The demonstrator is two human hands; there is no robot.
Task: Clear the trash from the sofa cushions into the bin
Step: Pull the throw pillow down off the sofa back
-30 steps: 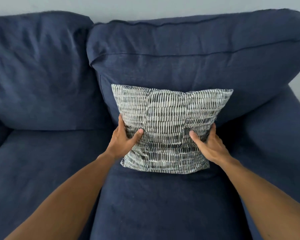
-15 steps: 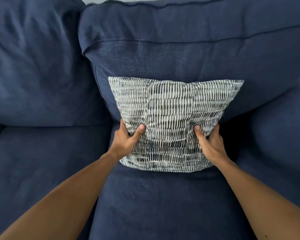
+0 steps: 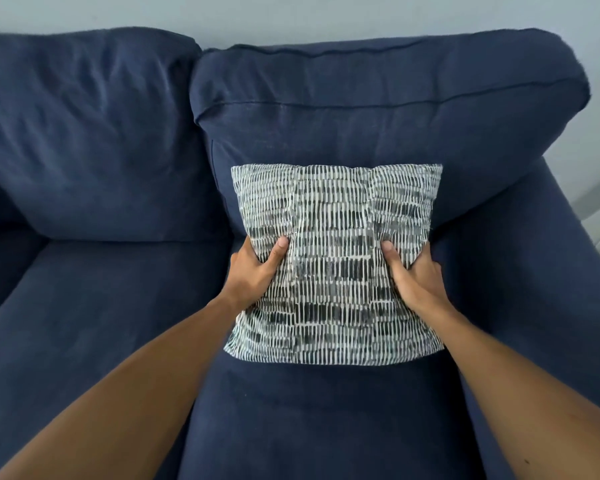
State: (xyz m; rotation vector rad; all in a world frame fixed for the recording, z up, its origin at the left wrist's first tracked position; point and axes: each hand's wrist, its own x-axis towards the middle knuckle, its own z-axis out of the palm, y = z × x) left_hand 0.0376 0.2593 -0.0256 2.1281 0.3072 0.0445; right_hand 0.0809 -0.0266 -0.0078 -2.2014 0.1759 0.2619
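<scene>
Sofa cushions: both hands grip patterned pillow.

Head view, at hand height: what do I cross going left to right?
Left seat cushion → left hand → patterned pillow → right hand → sofa arm.

One patterned pillow, two hands, two back cushions, seemingly two seat cushions, one sofa.
</scene>
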